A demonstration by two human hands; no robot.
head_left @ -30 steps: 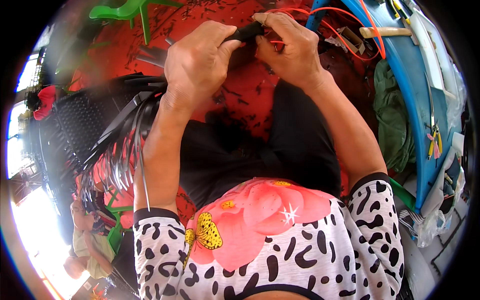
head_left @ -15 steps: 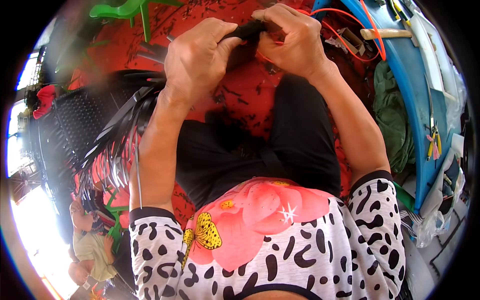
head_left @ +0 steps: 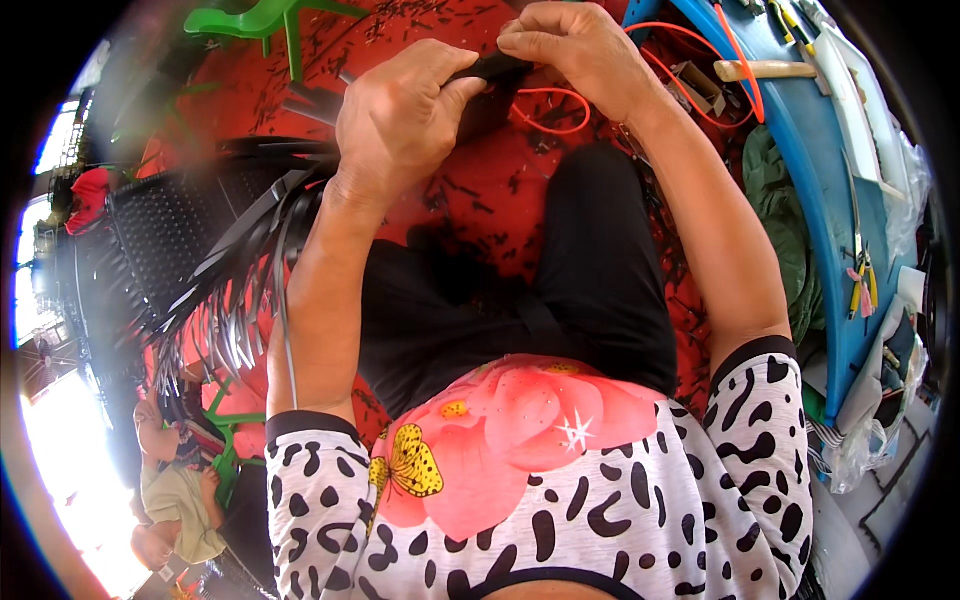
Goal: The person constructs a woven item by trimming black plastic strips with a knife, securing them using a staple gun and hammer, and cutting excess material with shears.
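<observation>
My left hand [head_left: 400, 110] is closed, its thumb and forefinger pinching the edge of a black strip-like piece [head_left: 497, 68] at the top of the view. Just right of it, my right hand [head_left: 575, 50] has thumb and fingertips pressed together above that edge; what lies between them is too small to make out. Beside my left forearm is a black woven panel [head_left: 165, 235] with many long, shiny black strips [head_left: 235, 270] hanging loose from it. How the pinched piece joins the panel is hidden behind my left hand and wrist.
Black scraps litter the red floor [head_left: 450, 195]. A blue table [head_left: 815, 200] on the right bears a wooden-handled tool [head_left: 765, 70] and yellow-handled pliers [head_left: 862, 290]. An orange hose [head_left: 690, 30] loops nearby. A green stool [head_left: 250, 20] stands upper left; another person [head_left: 180, 500] sits lower left.
My right hand has shifted slightly up and left, its fingers now drawn together above the black edge. An orange hose loop shows beneath it. My left hand has barely moved.
</observation>
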